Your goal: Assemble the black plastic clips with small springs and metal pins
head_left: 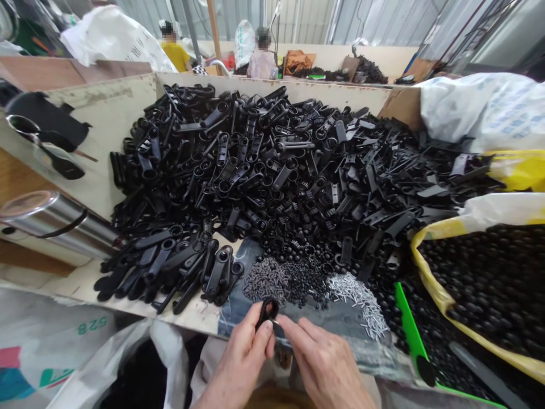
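Observation:
My left hand [249, 343] is closed around a black plastic part with a ring-shaped end [269, 308], held just above the bench's front edge. Against that part, my right hand [321, 358] pinches a thin shiny bit [276, 322] that looks like a small metal pin; my fingers hide most of it. Just beyond my hands lie a heap of dark grey short pieces [266, 279], a heap of tiny black pieces [304, 281] and a spread of silver metal pins [360, 301].
Black plastic parts [238, 159] are piled high across the bench. Similar parts [157, 261] lie in rows at left, by a steel flask [55, 218]. A sack of black balls [502, 272] and a green strip [409, 324] stand at right. Two people [261, 59] [174, 54] sit beyond.

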Demonstrator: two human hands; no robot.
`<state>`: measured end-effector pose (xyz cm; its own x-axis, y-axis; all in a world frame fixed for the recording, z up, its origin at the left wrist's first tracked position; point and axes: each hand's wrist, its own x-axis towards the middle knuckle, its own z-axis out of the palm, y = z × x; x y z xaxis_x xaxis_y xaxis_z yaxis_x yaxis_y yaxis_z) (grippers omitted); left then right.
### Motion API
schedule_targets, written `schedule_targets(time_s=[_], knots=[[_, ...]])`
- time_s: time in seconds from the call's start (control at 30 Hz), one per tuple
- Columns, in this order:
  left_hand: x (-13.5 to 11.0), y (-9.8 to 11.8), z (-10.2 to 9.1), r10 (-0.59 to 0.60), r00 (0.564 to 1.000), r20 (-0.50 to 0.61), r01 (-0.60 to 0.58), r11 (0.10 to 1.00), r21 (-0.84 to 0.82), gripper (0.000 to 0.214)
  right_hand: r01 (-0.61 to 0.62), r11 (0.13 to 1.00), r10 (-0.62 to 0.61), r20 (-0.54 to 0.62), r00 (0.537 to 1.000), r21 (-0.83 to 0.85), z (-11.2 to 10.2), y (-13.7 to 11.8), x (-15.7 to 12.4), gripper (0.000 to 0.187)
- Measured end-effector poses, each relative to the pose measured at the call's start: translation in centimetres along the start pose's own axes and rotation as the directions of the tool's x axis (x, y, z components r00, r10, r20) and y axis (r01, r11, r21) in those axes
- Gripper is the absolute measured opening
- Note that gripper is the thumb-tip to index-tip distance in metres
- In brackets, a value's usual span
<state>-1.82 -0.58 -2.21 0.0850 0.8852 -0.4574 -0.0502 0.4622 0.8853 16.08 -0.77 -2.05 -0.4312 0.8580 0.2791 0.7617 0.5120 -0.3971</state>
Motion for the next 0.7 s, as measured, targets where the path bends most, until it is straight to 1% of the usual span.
schedule_targets(time_s=[0.13,0.27,0.37,0.47,0.57,0.63,0.67,0.7], knots=[[0.6,-1.2,-0.5,0.004,0.999,0.039,-0.006,0.999,0.046,0.047,0.021,0.993,-0.026,-0.034,0.999,-0.118,0.4,-0.1,-0.1,0.049],[0.9,-2.3,-0.4,-0.008,1.0,-0.025,0.01,0.998,0.064,0.049,0.03,0.984,-0.039,-0.043,0.998,-0.177,0.8,-0.5,-0.1,0.05],[0.9,-2.2,0.0,-0.035,0.998,-0.058,0.037,0.999,0.032,0.043,0.045,0.975,-0.051,-0.022,0.998,-0.218,1.1,-0.8,0.1,0.048],[1.1,-1.8,0.1,-0.045,0.993,-0.107,0.047,0.999,0.014,0.038,0.079,0.956,-0.075,0.026,0.997,-0.284,1.2,-1.3,0.7,0.049],[1.3,-1.6,-0.1,0.007,0.992,-0.124,0.007,0.993,0.116,0.033,0.113,0.926,-0.081,0.104,0.991,-0.36,0.9,-2.3,1.4,0.046],[1.5,-1.9,-0.3,0.053,0.992,-0.118,-0.03,0.981,0.189,0.035,0.148,0.91,-0.089,0.167,0.982,-0.387,0.4,-3.1,2.0,0.042],[1.6,-2.1,-0.3,0.066,0.99,-0.124,-0.041,0.98,0.196,0.038,0.158,0.907,-0.084,0.199,0.976,-0.39,0.2,-3.4,2.3,0.04],[1.8,-2.3,-0.4,0.093,0.977,-0.19,-0.059,0.982,0.178,0.041,0.148,0.911,-0.061,0.23,0.971,-0.386,-0.1,-3.5,2.5,0.038]])
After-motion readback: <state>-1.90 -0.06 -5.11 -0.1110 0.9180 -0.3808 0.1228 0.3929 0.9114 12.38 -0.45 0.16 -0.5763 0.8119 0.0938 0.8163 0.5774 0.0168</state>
